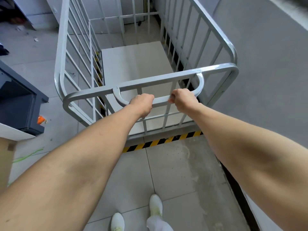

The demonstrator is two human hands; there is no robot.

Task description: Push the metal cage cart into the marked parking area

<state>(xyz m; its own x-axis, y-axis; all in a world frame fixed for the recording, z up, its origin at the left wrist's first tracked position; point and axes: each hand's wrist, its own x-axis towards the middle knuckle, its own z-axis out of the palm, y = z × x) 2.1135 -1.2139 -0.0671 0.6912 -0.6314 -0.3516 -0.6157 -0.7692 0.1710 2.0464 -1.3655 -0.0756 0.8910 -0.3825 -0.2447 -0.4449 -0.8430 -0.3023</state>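
Observation:
The grey metal cage cart (166, 77) stands right in front of me, its barred sides tall and its white floor bare. A curved handle bar (160, 99) sits on its near side. My left hand (142, 104) and my right hand (182, 100) both grip that handle, arms stretched out. Yellow-and-black striped floor tape (160, 141) runs under the cart's near edge, and more striped tape (98, 64) shows through the bars along the cart's left side. The cart's base lies just beyond the near tape line.
A grey wall (266, 64) runs close along the cart's right side, with a dark floor strip (236, 185) at its foot. A dark cabinet (18, 104) and a cardboard box (5, 164) stand at the left. My white shoes (155, 205) are on the tiled floor.

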